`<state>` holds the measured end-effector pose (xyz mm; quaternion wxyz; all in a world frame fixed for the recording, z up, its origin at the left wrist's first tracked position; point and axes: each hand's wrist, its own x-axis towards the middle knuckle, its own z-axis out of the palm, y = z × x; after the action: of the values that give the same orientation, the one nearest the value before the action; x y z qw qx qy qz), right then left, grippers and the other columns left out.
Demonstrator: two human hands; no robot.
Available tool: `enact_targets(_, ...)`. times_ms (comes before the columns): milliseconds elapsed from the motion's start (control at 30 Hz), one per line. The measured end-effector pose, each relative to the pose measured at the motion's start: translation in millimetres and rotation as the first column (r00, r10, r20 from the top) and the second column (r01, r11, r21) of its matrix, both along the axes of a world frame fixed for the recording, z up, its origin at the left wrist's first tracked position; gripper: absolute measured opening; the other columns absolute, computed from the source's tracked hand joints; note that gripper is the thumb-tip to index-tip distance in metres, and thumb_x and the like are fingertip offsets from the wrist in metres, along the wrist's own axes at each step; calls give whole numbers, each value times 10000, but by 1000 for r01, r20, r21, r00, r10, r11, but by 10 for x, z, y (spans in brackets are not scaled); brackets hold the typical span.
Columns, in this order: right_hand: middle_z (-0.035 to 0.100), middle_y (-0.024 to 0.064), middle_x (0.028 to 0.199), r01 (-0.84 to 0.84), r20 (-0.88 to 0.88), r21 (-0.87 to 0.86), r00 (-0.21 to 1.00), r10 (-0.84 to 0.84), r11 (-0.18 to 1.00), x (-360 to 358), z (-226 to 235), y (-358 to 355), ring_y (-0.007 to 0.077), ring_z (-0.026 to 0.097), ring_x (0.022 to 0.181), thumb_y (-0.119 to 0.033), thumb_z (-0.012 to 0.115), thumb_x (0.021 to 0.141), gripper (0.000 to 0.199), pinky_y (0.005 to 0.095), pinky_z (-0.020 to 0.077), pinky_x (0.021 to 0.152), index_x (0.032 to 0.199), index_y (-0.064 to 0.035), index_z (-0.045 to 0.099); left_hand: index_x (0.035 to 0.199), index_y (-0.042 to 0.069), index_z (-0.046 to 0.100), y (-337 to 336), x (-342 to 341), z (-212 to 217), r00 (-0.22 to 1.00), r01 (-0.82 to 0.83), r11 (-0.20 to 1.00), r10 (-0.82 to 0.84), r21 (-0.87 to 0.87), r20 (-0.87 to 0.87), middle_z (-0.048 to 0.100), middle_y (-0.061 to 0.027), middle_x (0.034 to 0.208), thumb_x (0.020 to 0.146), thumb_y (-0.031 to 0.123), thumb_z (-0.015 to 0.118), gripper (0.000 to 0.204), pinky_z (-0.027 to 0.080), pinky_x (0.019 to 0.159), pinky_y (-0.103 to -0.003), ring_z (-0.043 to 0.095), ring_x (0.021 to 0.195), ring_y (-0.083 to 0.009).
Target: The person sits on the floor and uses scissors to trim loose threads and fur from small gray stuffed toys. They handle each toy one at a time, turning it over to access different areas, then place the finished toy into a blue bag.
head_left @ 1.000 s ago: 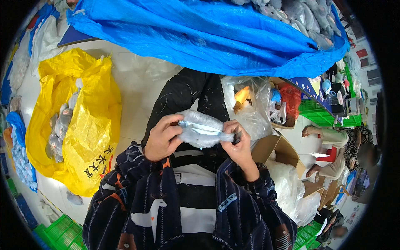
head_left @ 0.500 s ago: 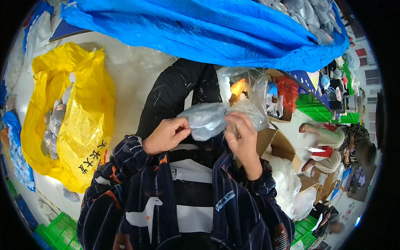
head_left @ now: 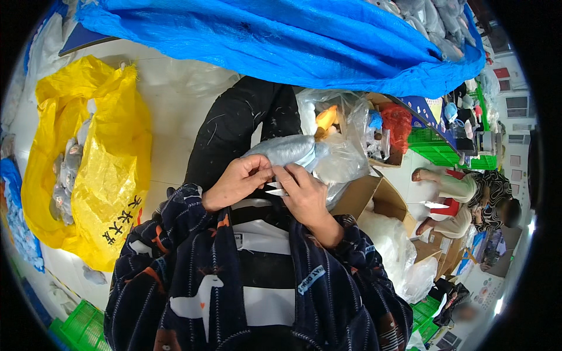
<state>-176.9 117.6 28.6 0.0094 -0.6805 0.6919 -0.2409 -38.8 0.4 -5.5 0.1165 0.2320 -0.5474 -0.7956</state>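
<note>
Left hand (head_left: 237, 182) and right hand (head_left: 304, 196) raised together in front of the chest, above the lap. Both closed on one grey stuffed toy (head_left: 284, 150), sheathed in a thin clear bag (head_left: 336, 161). Left grip: thumb and fingers pinched on the near end of the toy. Right grip: fingers folded over the same end, touching the left fingertips. Small white points, possibly fins or a tag, visible between the two hands; exact kind not discernible.

Risks, as judged:
- Slip of the toy out of the film. Cause: slick plastic against smooth plush, held at one end only.
- Tearing of the film. Cause: thin, creased material pulled hard by two opposed pinches.
- Drop onto the floor. Cause: far end unsupported, projecting away from the body.

Materials and shapes:
- Toy: soft, elongated, rounded, matte grey with a paler end.
- Bag: glossy, crinkled, loose beyond the toy.
- Yellow sack (head_left: 102, 158), on the left: woven, shiny, slumped open, with more grey toys inside.
- Blue tarp (head_left: 281, 41), ahead: coarse, folded, draped.
- Cardboard box (head_left: 374, 196), on the right: stiff, flaps open.
- Sleeves: dark, fleecy, striped.
</note>
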Motion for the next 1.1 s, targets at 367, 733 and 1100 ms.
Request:
enact_targets(367, 584, 56, 939, 58, 44, -157, 998, -52, 986, -153, -192, -71, 203, 617, 679, -31, 677, 656, 343, 315, 503, 544, 990, -91, 625, 882, 4, 559, -39, -152, -86, 996, -60, 970, 44, -235, -73, 566, 1, 734, 924, 124, 533, 130, 416, 577, -194, 490, 636, -53)
enact_targets(733, 595, 83, 962, 222, 209, -53, 956, -207, 974, -169, -230, -36, 265, 606, 653, 61, 637, 616, 309, 350, 486, 554, 883, -64, 543, 1128, 15, 502, 30, -606, -214, 995, -62, 307, 96, -950, -34, 561, -141, 1126, 672, 146, 670, 503, 418, 853, -400, 520, 1039, -320)
enact_targets(1100, 618, 135, 870, 410, 517, -14, 784, -345, 912, -251, -363, 58, 288, 612, 707, 60, 632, 708, 204, 319, 491, 612, 864, -15, 524, 1035, -1, 546, 72, -569, -249, 999, -9, 373, 49, -928, 10, 605, -154, 1011, 711, 90, 645, 351, 473, 814, -394, 593, 930, -311)
